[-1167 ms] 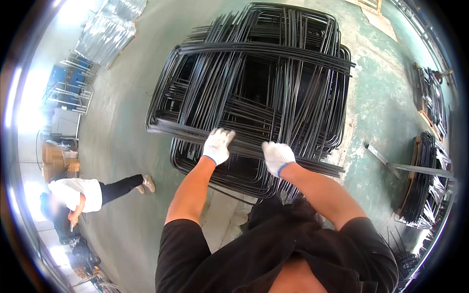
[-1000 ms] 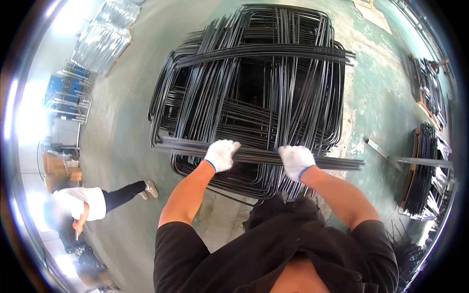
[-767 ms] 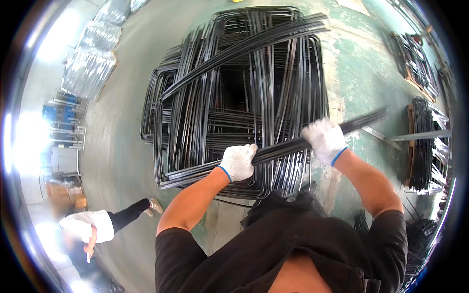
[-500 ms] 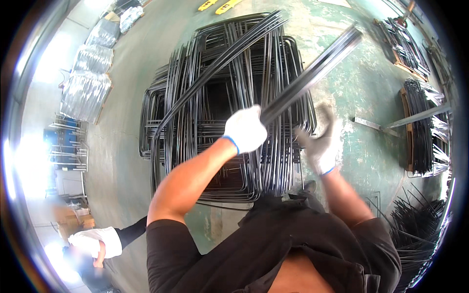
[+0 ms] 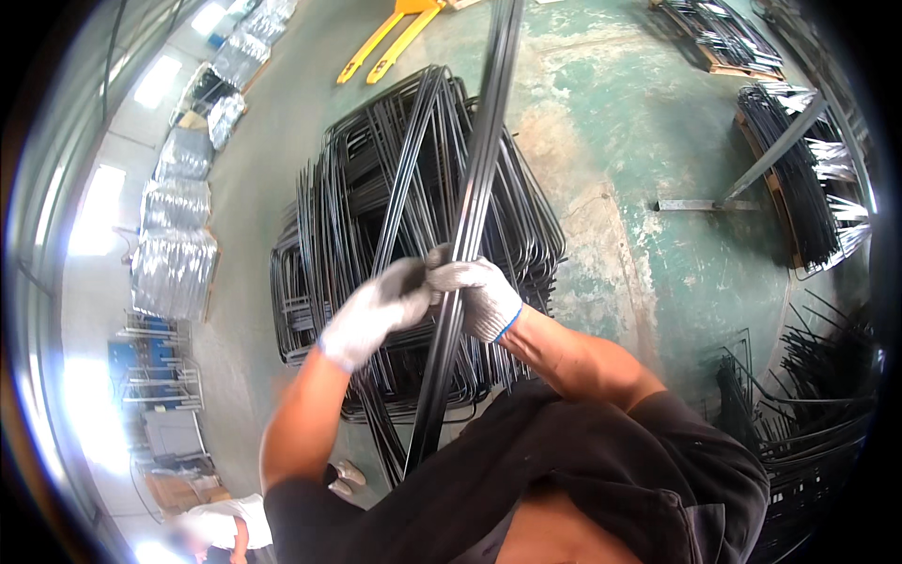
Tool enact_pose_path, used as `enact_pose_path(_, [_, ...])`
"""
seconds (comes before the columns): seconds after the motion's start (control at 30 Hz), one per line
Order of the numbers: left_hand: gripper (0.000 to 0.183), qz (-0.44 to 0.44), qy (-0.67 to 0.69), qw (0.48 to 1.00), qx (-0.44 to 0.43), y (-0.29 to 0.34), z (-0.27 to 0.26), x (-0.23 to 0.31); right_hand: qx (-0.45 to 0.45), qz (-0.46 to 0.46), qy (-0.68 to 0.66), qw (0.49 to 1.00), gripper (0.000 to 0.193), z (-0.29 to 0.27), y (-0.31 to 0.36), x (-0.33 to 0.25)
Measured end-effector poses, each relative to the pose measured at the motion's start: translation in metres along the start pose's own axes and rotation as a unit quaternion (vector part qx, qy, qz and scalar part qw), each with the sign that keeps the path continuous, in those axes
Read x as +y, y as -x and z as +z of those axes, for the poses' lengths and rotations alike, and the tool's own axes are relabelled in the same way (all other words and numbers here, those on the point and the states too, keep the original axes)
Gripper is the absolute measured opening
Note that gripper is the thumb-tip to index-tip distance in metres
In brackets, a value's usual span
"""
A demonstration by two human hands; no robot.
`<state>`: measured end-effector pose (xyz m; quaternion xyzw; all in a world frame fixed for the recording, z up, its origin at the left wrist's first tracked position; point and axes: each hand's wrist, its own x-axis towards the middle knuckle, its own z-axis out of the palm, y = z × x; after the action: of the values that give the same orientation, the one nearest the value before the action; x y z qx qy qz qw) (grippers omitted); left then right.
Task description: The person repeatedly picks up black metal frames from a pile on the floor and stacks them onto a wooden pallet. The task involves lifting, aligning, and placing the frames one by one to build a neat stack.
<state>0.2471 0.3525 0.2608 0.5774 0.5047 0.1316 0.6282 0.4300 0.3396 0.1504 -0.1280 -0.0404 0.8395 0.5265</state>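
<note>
Both my hands wear white knit gloves and grip one bundle of long black metal rods (image 5: 479, 179), now standing nearly upright in front of me. My left hand (image 5: 376, 310) clasps the bundle from the left. My right hand (image 5: 479, 293) wraps it just beside, the two gloves touching. The bundle's lower end drops past my chest; its top runs out of the picture. Behind it lies a big stack of black bent wire frames (image 5: 376, 226) on the green floor.
A yellow pallet jack (image 5: 395, 33) stands at the far side. More black wire stacks (image 5: 799, 179) sit on pallets at the right, with a grey metal bar (image 5: 742, 188) on the floor. Wrapped silver bundles (image 5: 178, 244) line the left. Another person (image 5: 221, 526) crouches at lower left.
The rod bundle lay across the stack; I lifted it, swung its right end up and away, and now it stands nearly upright. My hands have come together on it.
</note>
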Motion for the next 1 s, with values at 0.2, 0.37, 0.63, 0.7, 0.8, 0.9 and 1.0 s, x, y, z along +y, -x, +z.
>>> enact_pose_path(0.2, [0.091, -0.098, 0.090, 0.991, 0.001, 0.156, 0.073, -0.011, -0.127, 0.004, -0.066, 0.990, 0.017, 0.068, -0.019, -0.032])
enact_pose_path(0.37, [0.044, -0.111, -0.057, 0.942, 0.310, 0.219, 0.134, 0.058, -0.166, -0.071, -0.006, 0.984, 0.006, 0.125, -0.013, -0.057])
enact_pose_path(0.63, [0.063, -0.048, -0.260, 0.905, 0.333, 0.367, 0.138, 0.036, -0.252, -0.133, -0.044, 0.957, 0.011, 0.216, 0.107, -0.084])
enact_pose_path(0.7, [0.062, -0.055, -0.261, 0.909, 0.320, 0.382, 0.135, 0.027, -0.200, -0.112, -0.069, 0.971, 0.015, 0.226, 0.135, -0.101])
enact_pose_path(0.8, [0.059, -0.018, -0.235, 0.923, 0.303, 0.348, 0.129, 0.019, -0.169, -0.168, -0.075, 0.968, 0.014, 0.222, 0.157, -0.135])
enact_pose_path(0.9, [0.057, 0.050, -0.158, 0.945, 0.283, 0.295, 0.119, 0.007, -0.163, -0.250, -0.079, 0.951, 0.014, 0.206, 0.171, -0.161])
enact_pose_path(1.0, [0.056, 0.124, -0.036, 0.959, 0.253, 0.238, 0.115, -0.014, -0.108, -0.308, -0.082, 0.942, 0.017, 0.191, 0.200, -0.179])
